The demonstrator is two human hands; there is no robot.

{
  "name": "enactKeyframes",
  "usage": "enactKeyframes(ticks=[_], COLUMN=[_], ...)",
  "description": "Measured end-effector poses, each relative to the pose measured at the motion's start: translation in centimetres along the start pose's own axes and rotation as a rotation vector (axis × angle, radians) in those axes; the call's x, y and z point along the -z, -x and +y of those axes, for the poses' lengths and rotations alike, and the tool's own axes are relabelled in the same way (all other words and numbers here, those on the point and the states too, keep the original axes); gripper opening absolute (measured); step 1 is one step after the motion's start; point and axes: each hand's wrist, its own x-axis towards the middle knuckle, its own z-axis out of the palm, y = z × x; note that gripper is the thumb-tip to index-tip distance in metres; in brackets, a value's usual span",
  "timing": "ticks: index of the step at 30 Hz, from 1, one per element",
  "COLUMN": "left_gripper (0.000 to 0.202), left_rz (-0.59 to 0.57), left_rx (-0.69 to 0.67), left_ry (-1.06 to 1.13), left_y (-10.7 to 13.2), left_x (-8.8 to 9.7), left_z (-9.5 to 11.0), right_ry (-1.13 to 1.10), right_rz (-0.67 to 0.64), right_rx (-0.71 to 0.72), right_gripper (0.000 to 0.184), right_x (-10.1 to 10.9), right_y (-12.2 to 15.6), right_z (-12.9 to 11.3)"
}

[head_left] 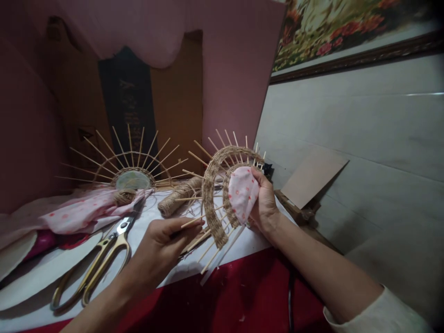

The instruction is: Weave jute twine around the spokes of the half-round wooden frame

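My right hand [265, 201] grips a half-round woven piece by its centre, which is covered in pink cloth with red dots [243, 192]. Around that centre runs a wide arc of twisted twine weave [210, 189], and thin wooden sticks fan out through it. With thumb and fingers pinched, my left hand [173, 243] holds the end of one wooden stick [191, 223] at the lower left of the arc. Fingers of the right hand behind the piece are hidden.
Gold-handled scissors [104, 259] lie at the left beside dotted cloth [81, 206]. Behind stands a second stick fan [133, 179]. A twine roll [180, 196] and small twine ball [125, 197] rest on the white table covering. A brown board [314, 178] leans at the right wall.
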Motion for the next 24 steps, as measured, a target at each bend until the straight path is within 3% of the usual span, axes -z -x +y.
enactKeyframes(ticks=[4, 9, 15, 20, 24], left_gripper=[0.021, 0.026, 0.025, 0.023, 0.024], left_rz=[0.011, 0.021, 0.095, 0.139, 0.144], left_rx=[-0.132, -0.175, -0.34, -0.523, -0.587], left_ry=[-0.108, -0.289, -0.684, -0.887, -0.991], left_y=[0.1, 0.0, 0.2, 0.5, 0.6], left_x=[0.4, 0.9, 1.1, 0.9, 0.7], left_z=[-0.3, 0.2, 0.4, 0.1, -0.1], right_ry=[0.006, 0.014, 0.034, 0.017, -0.011], right_rz=[0.018, 0.005, 0.037, 0.031, 0.034], right_rx=[0.076, 0.093, 0.178, 0.24, 0.204], right_gripper=[0.023, 0.022, 0.019, 0.016, 0.018], right_x=[0.8, 1.3, 0.7, 0.1, -0.1], right_y=[-1.1, -1.8, -1.2, -0.5, -0.1], right_z=[-0.1, -0.2, 0.0, 0.3, 0.6])
